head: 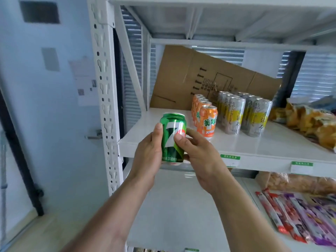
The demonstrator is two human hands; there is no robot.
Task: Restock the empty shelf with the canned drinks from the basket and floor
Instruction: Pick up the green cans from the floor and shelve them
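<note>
My left hand (148, 153) and right hand (197, 153) grip one upright green can (173, 138) between them, at shelf (245, 144) front edge. Beyond: row of orange cans (207, 120), five visible; silver-yellow cans (245, 113), two rows, count unclear.

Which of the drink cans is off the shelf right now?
The green aluminium can, gripped by the left hand and right hand; the orange cans and silver-yellow cans stand on the white shelf.

Both bare forearms reach forward and up. The left hand (148, 151) and right hand (198, 153) face each other, fingers curled in a shared grip, thumbs pointing up.
</note>
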